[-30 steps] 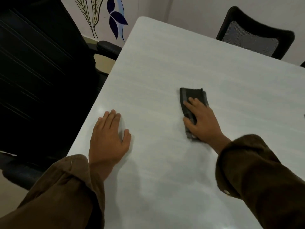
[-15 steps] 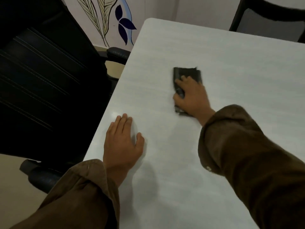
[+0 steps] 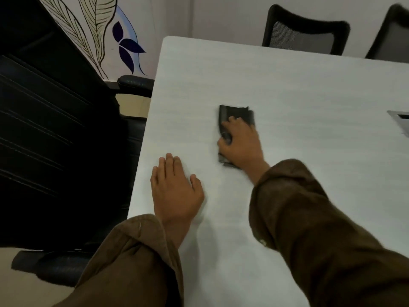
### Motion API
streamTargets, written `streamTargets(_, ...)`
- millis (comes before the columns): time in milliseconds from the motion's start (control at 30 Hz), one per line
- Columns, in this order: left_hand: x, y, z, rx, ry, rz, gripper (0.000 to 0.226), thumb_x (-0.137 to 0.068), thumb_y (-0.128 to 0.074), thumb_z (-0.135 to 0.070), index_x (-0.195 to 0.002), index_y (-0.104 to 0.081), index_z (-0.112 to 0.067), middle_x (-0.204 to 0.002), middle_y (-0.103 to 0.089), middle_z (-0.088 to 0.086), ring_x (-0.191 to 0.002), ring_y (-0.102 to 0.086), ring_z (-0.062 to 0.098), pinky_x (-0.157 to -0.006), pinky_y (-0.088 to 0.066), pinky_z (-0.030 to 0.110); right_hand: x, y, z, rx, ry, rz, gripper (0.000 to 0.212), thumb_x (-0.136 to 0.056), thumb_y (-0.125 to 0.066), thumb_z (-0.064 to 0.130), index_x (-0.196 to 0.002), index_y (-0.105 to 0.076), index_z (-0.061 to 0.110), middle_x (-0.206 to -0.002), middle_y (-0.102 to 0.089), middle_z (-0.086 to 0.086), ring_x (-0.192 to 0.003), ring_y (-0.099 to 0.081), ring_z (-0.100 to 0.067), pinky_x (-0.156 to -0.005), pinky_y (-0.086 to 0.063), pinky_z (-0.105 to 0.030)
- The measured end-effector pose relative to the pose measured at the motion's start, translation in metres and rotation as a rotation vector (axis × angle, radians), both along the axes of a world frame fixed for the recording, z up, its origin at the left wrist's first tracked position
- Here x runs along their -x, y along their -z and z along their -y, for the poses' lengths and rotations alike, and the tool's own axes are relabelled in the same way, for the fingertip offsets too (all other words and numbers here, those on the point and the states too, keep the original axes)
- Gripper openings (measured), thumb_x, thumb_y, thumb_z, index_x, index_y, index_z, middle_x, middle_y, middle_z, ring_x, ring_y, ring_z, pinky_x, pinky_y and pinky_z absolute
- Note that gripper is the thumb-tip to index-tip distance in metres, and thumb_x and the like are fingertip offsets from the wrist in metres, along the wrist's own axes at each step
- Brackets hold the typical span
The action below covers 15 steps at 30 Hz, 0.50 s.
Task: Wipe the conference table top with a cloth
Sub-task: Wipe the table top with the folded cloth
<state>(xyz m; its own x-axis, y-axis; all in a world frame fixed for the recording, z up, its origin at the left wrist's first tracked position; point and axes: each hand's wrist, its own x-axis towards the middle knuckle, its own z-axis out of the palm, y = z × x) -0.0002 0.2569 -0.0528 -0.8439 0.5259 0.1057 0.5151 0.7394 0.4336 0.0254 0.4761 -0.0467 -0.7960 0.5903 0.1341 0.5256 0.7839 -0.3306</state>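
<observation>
A dark folded cloth (image 3: 236, 113) lies on the white conference table top (image 3: 287, 85), left of its middle. My right hand (image 3: 242, 145) lies on top of the cloth and presses it to the surface, thumb along its left edge; the hand hides the cloth's near half. Close to the table's left edge, my left hand (image 3: 174, 189) rests flat on the bare top with fingers straight, a hand's width to the near left of the cloth. Both arms wear brown sleeves.
A large black office chair (image 3: 55, 129) stands tight against the table's left edge, its armrest (image 3: 135, 82) near the far corner. Two black mesh chairs (image 3: 303, 32) (image 3: 391, 34) stand at the far side. A metal cable port (image 3: 400, 120) is set into the top at the right.
My right hand has slid the cloth away from me and leftward, then a little back, ending closer to my left hand. The left hand has stayed planted. My view has shifted.
</observation>
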Motion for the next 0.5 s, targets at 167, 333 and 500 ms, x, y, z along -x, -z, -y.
streamTargets(167,0.029,0.0,0.044,0.087,0.374,-0.064,0.081,-0.09,-0.033,-0.064,-0.152,-0.034,-0.012,-0.16,-0.029,0.008,-0.148,-0.026,0.025,-0.12,-0.016,0.037,-0.078,-0.009,0.08,0.094,-0.191,-0.057,0.062,-0.08,-0.049,0.047,-0.135,-0.061,0.021,-0.147,-0.053,-0.001,-0.141,-0.042,-0.019,-0.117,-0.033,-0.047)
streamTargets(333,0.044,0.004,0.066,0.036,0.407,-0.07,0.076,-0.092,-0.034,-0.066,-0.153,-0.031,-0.021,-0.161,-0.024,-0.003,-0.15,-0.018,0.015,-0.122,-0.01,0.035,-0.066,-0.01,0.057,0.103,0.048,-0.115,0.056,-0.082,-0.056,0.045,-0.132,-0.062,0.021,-0.143,-0.056,0.0,-0.138,-0.046,-0.019,-0.115,-0.037,-0.044)
streamTargets(500,0.043,0.007,0.065,-0.006,0.386,-0.054,0.074,-0.091,-0.039,-0.064,-0.15,-0.039,-0.02,-0.158,-0.033,-0.002,-0.148,-0.024,0.013,-0.121,-0.012,0.033,0.004,-0.004,0.066,0.051,-0.066,-0.005,0.06,-0.087,-0.053,0.048,-0.142,-0.052,0.024,-0.153,-0.045,-0.001,-0.146,-0.034,-0.022,-0.119,-0.026,-0.048)
